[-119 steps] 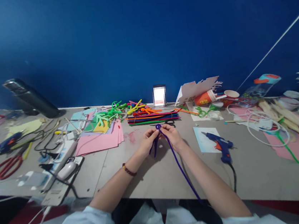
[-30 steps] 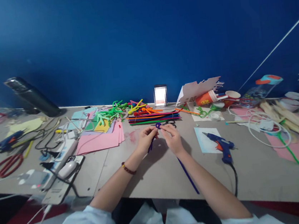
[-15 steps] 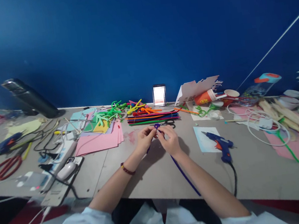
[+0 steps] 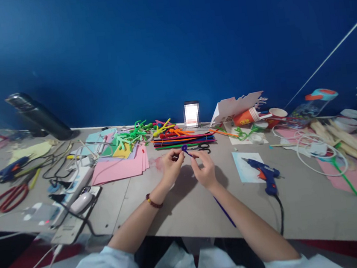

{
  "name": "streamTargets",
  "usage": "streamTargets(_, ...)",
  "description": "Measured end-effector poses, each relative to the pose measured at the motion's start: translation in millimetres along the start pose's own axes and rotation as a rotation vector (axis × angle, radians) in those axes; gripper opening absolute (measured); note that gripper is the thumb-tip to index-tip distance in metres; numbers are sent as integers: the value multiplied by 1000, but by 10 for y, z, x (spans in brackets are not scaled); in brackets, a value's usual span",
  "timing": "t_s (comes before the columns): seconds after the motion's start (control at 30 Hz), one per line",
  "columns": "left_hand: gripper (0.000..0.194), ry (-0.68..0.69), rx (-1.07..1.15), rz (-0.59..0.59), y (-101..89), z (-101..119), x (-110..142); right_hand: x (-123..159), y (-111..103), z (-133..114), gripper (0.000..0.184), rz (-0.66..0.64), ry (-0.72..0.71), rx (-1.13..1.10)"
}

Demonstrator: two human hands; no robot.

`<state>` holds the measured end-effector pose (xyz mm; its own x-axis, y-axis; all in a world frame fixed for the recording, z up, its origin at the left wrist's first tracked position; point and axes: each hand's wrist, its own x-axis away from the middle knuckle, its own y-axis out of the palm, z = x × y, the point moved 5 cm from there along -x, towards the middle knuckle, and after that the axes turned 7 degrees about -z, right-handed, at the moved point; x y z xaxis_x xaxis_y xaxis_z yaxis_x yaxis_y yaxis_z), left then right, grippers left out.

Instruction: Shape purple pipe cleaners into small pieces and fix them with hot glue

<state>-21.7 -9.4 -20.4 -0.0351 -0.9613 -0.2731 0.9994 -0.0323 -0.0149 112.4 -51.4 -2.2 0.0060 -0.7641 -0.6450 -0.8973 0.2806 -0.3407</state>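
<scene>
Left hand point(image 4: 173, 165), right hand point(image 4: 204, 168) pinch purple pipe cleaner point(image 4: 187, 152) over worktop point(image 4: 309, 205); loop-shaping seems underway; further bending calls for steady grip.

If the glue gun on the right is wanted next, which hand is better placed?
Likely the right hand: the glue gun lies to its right, farther from the left hand. Both hands look occupied with the purple pipe cleaner, though.

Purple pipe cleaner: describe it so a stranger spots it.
Below the blue wall is a gray table. Over it, the left hand and right hand nearly meet. Between them is the purple pipe cleaner, held and looped, unlike the pipe-cleaner bundle lying behind.
</scene>
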Motion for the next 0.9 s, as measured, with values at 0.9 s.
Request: streamTargets(0.9,10,594,-633,50,-100,153,66,119,330,153,50,-238,338,-558)
